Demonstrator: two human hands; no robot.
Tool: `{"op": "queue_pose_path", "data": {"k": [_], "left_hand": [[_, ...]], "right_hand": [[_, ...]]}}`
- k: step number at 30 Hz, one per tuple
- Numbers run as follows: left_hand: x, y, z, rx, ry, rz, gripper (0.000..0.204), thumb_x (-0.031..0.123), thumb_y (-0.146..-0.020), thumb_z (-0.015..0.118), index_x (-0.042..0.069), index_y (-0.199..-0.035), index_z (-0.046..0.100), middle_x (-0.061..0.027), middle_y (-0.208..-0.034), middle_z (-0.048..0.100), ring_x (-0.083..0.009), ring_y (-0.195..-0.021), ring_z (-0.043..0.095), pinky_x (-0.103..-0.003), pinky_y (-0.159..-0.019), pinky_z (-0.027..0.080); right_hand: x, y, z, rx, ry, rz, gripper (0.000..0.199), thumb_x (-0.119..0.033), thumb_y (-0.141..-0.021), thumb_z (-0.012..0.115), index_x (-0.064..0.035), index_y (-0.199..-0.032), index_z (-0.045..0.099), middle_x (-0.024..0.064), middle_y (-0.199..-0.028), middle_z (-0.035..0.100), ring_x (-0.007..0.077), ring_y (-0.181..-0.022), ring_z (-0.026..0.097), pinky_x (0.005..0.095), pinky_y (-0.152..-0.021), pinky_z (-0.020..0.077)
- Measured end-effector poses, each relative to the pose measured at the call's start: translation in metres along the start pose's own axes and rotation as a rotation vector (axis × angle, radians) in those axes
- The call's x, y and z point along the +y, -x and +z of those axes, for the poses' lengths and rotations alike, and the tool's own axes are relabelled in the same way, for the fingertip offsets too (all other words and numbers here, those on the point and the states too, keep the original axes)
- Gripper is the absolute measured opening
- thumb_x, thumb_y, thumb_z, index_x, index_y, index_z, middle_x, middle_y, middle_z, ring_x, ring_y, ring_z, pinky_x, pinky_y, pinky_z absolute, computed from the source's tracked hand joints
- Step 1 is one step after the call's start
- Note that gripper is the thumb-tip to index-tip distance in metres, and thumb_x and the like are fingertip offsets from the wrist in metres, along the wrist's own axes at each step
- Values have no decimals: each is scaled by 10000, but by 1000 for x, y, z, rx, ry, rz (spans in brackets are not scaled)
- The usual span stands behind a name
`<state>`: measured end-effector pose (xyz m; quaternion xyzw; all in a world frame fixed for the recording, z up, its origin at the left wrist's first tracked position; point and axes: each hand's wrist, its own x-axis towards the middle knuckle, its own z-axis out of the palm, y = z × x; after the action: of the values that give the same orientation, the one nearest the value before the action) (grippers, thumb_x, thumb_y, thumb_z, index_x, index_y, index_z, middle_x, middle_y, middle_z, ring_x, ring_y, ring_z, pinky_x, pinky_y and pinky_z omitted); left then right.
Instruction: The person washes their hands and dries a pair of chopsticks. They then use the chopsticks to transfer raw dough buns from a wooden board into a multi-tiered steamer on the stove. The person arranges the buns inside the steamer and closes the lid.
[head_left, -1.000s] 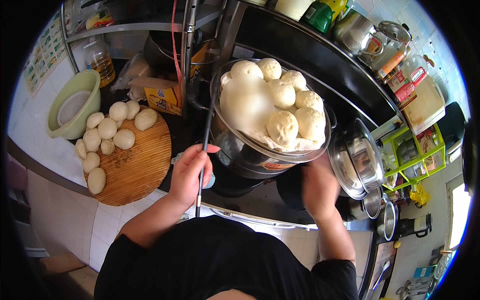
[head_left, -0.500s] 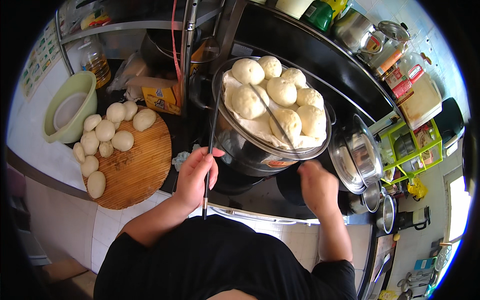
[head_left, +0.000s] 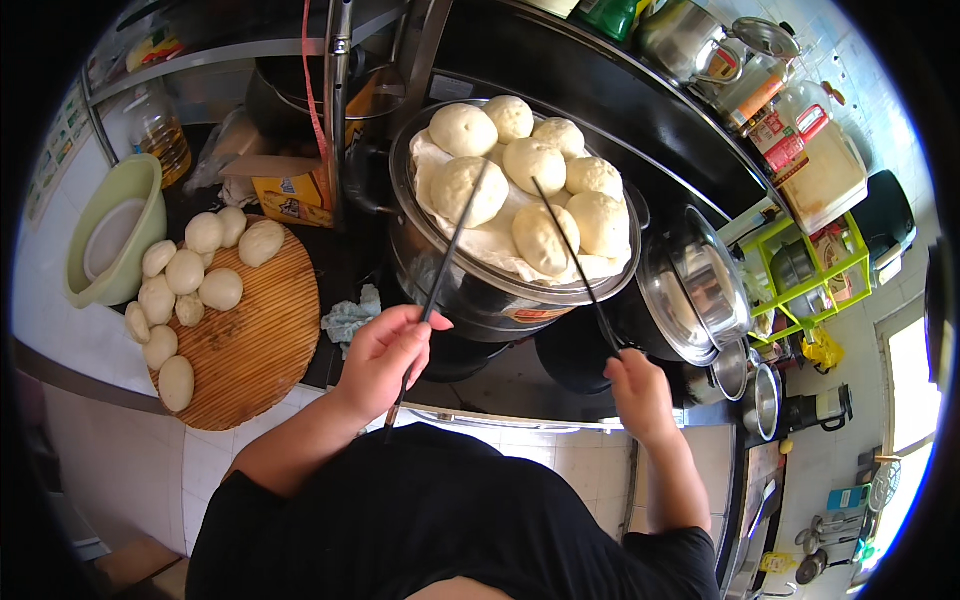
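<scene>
My left hand (head_left: 385,362) is closed round a dark chopstick (head_left: 440,272), whose far end reaches up over a large bun (head_left: 462,200). In my right hand (head_left: 640,395) is a second dark chopstick (head_left: 580,270). It slants up and left, its far end over the gap between the buns. Several pale, round buns lie on a white cloth (head_left: 490,244) in a steel steamer pot (head_left: 440,275). A bun at the front (head_left: 543,240) sits between the two chopsticks. Whether either tip touches a bun I cannot tell.
At left, a round wooden board (head_left: 262,350) carries several smaller dough balls (head_left: 184,272) beside a pale green basin (head_left: 85,240). A crumpled cloth (head_left: 350,318) lies between board and pot. Steel bowls (head_left: 695,290) and a green rack (head_left: 810,270) stand at right, a metal shelf post (head_left: 338,110) at back left.
My left chopstick has tilted to the right, its tip now over the buns. My right hand and its chopstick have turned more upright. The whole view has shifted slightly.
</scene>
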<state>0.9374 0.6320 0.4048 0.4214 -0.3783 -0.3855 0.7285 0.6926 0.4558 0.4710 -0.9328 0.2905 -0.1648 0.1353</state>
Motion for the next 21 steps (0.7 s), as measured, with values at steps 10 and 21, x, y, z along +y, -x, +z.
{"op": "queue_pose_path", "data": {"k": [10, 21], "left_hand": [[-1, -2, 16, 14, 9, 8, 228, 157, -920, 410, -24, -1013, 513, 13, -562, 434, -37, -461, 379, -161, -421, 307], [-5, -9, 29, 17, -22, -11, 259, 157, -923, 386, -42, -1032, 510, 2, -544, 432, -40, -444, 376, -166, -424, 309]], "right_hand": [[12, 36, -7, 626, -529, 190, 122, -121, -843, 493, -21, -807, 555, 175, -641, 563, 338, -566, 547, 355, -505, 427], [42, 25, 5, 356, -413, -77, 188, -142, -898, 432, 15, -891, 534, 69, -665, 554, 85, -494, 387, 221, -462, 329]]}}
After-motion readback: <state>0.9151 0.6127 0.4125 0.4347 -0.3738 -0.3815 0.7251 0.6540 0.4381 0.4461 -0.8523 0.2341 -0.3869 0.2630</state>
